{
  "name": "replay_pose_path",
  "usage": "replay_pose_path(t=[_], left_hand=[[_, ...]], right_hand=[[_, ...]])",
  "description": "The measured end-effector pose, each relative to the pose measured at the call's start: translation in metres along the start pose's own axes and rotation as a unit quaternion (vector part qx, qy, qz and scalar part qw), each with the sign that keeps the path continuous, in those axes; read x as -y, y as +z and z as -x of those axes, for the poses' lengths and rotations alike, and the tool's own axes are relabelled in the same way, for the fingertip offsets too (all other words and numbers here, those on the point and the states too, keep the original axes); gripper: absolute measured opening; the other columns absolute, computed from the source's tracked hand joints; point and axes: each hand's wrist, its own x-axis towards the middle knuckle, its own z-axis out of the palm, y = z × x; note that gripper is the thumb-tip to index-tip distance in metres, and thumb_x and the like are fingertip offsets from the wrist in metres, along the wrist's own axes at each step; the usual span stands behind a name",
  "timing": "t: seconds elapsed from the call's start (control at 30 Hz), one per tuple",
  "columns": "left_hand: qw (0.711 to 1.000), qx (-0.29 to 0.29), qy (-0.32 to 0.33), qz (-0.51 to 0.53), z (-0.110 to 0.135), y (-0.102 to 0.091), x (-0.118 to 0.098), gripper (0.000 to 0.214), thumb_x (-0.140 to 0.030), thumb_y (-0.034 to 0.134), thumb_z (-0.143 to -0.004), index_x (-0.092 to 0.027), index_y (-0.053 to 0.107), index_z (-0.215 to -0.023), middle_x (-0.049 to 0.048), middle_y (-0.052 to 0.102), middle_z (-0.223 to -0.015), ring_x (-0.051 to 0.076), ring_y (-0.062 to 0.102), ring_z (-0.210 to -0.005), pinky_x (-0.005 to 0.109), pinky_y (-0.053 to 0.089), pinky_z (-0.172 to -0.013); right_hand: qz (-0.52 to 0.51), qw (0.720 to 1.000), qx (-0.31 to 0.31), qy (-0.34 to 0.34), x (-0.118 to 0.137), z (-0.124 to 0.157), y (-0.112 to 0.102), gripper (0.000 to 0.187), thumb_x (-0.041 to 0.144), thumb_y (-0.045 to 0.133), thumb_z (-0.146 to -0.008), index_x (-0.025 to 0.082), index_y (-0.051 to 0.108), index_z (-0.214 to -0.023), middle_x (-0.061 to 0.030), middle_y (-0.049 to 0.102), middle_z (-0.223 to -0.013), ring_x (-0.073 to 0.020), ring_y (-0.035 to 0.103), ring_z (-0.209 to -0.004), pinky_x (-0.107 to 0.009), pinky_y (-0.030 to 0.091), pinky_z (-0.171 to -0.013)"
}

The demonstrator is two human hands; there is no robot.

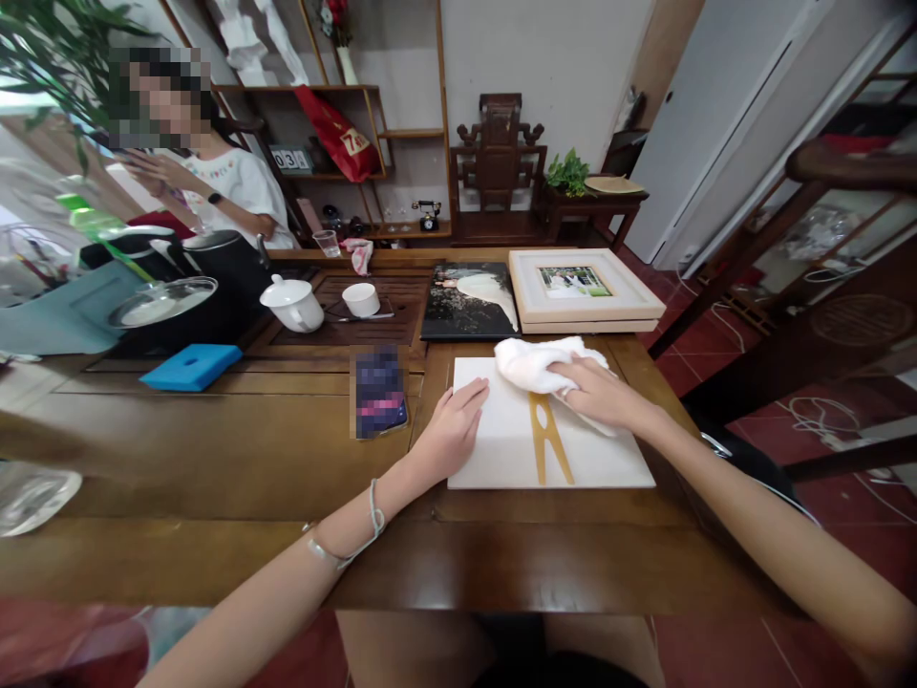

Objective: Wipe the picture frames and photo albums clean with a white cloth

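Note:
A white board [501, 449] with a gold stand-shaped piece [545, 440] on it lies flat on the wooden table [215, 459]. My left hand [453, 430] rests flat on the board's left edge, fingers stretched out. My right hand [602, 392] presses a white cloth [534, 363] onto the board's far right part, fingers curled over it.
Beyond the board lie a dark photo print [469, 301] and a white framed photo [584, 287]. A phone [379, 392] lies left of the board, with a blue pad [192, 366] further left. A teapot [292, 304] and cup [360, 298] stand on a tea tray. Another person [215, 182] sits at the far left.

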Motion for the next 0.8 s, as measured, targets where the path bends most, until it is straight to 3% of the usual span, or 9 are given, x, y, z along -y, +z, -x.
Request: replay_pose_path(t=[0.1,0.2,0.3,0.57,0.67,0.8], left_hand=[[1.0,0.005,-0.002,0.003,0.0,0.001,-0.001,0.045,-0.015,0.031,-0.097,-0.016,0.047,-0.14,0.0138,0.048,-0.149,0.024,0.04,-0.141,0.05,0.031,-0.117],[1.0,0.002,-0.007,0.008,-0.001,0.003,-0.001,0.045,-0.014,0.031,-0.097,-0.014,0.047,-0.139,0.0141,0.047,-0.149,0.024,0.04,-0.142,0.051,0.03,-0.117],[1.0,-0.001,-0.009,0.01,-0.001,0.004,-0.001,0.045,-0.014,0.032,-0.097,-0.014,0.048,-0.139,0.0139,0.048,-0.148,0.024,0.041,-0.141,0.051,0.029,-0.117],[0.998,-0.043,0.039,0.004,-0.004,0.0,-0.002,0.041,-0.013,0.034,-0.097,-0.016,0.054,-0.133,0.0135,0.059,-0.135,0.026,0.049,-0.132,0.051,0.037,-0.112],[0.998,-0.048,0.045,0.004,-0.004,-0.002,-0.002,0.04,-0.013,0.035,-0.096,-0.017,0.056,-0.131,0.013,0.06,-0.133,0.027,0.049,-0.131,0.051,0.037,-0.112],[0.999,-0.026,0.019,0.008,-0.002,-0.002,-0.004,0.042,-0.014,0.034,-0.097,-0.015,0.051,-0.136,0.0132,0.053,-0.142,0.025,0.048,-0.134,0.049,0.036,-0.113]], right_hand=[[0.01,0.998,-0.013,0.059,-0.024,0.019,-0.009,0.048,0.017,0.044,-0.081,0.022,0.066,-0.124,-0.0076,0.066,-0.128,-0.0312,0.058,-0.118,-0.046,0.046,-0.099],[0.007,0.998,-0.013,0.065,-0.032,0.026,-0.014,0.047,0.017,0.043,-0.081,0.022,0.067,-0.121,-0.0075,0.067,-0.126,-0.0312,0.058,-0.115,-0.046,0.047,-0.096],[-0.001,0.999,-0.002,0.04,-0.016,0.01,-0.014,0.047,0.016,0.042,-0.081,0.023,0.066,-0.121,-0.0067,0.065,-0.127,-0.0303,0.058,-0.116,-0.045,0.046,-0.096],[-0.025,0.992,0.082,-0.097,0.067,-0.071,0.001,0.043,0.011,0.043,-0.08,0.022,0.068,-0.114,-0.006,0.07,-0.118,-0.0261,0.062,-0.102,-0.035,0.045,-0.088],[-0.002,0.993,0.081,-0.089,0.074,-0.069,0.003,0.047,0.01,0.044,-0.08,0.023,0.066,-0.119,-0.0075,0.07,-0.118,-0.0274,0.062,-0.104,-0.035,0.045,-0.088],[0.077,0.996,0.046,-0.026,0.053,-0.04,0.004,0.053,0.008,0.042,-0.078,0.019,0.063,-0.126,-0.0137,0.067,-0.121,-0.0322,0.058,-0.112,-0.044,0.044,-0.093]])
